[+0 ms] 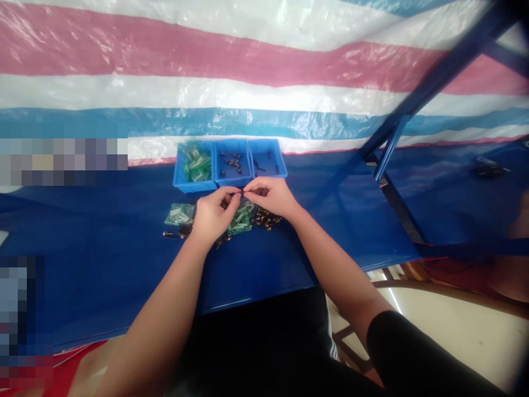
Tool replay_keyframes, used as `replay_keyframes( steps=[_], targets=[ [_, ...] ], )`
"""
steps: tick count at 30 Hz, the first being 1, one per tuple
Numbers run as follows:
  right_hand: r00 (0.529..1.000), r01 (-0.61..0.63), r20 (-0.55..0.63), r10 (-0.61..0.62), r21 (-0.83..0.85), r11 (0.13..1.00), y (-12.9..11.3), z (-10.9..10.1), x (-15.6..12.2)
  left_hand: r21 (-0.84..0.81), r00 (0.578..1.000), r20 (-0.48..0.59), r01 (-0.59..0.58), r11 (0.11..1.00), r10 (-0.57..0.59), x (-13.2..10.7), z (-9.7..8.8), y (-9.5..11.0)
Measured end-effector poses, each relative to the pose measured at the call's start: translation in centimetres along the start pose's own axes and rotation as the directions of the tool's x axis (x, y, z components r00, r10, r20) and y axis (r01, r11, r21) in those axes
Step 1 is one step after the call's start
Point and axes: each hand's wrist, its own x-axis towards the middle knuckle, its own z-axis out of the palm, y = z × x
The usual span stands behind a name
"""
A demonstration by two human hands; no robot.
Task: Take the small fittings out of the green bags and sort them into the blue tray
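Note:
My left hand point(211, 214) and my right hand point(273, 195) meet above the blue table, each with thumb and forefinger pinched together. A tiny dark piece shows between the fingertips, too small to name. Below the hands lie green-tinted clear plastic bags point(180, 214) holding pale strips. Close to my right hand is a heap of brass-and-dark screw-like parts point(266, 219). More such parts lie partly hidden beneath my left hand.
Three joined blue bins stand behind the hands: the left bin point(178, 180) holds green bags, the middle bin point(232, 181) several small metal parts, the right bin point(268, 144) a few dark pieces. A blue metal frame point(390, 148) rises at right. Striped sheeting point(248, 99) hangs behind.

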Motion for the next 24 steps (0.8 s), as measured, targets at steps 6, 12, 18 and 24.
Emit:
replay_keyframes(
  steps=[6, 12, 18, 24],
  targets=[
    [1.0, -0.016, 0.0, 0.016, 0.036, 0.999, 0.34, 0.18, -0.09, -0.019, 1.0, -0.009, 0.002, 1.0, -0.002, -0.01, 0.06, -0.2],
    [1.0, -0.009, -0.004, 0.009, 0.052, 0.999, 0.25, 0.15, -0.1, 0.011, 0.999, -0.053, 0.004, 1.0, -0.003, -0.02, 0.16, -0.4],
    [1.0, -0.01, 0.02, 0.008, 0.078, 0.997, -0.17, 0.15, -0.23, 0.022, 0.998, -0.061, 0.005, 1.0, -0.003, -0.01, 0.12, -0.32],
    [1.0, 0.018, 0.009, -0.019, 0.036, 0.999, -0.22, 0.1, -0.19, 0.013, 0.999, -0.036, 0.013, 1.0, -0.012, -0.06, 0.07, -0.01]
  ],
)
